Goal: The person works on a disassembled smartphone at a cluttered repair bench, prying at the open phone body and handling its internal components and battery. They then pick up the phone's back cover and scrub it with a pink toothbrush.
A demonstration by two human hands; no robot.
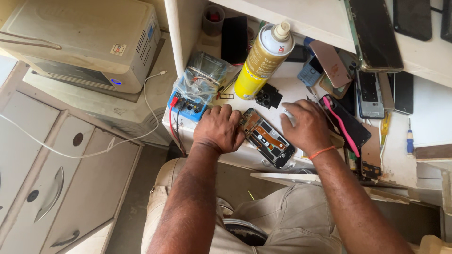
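While both hands lie apart, left hand point(218, 128) pinning opened phone point(267, 138), right hand point(306, 126) flat on white bench point(400, 164), glossy yellow spray can point(262, 61) behind.

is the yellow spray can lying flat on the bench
No, the spray can stands on its base behind the opened phone, capped nozzle on top.
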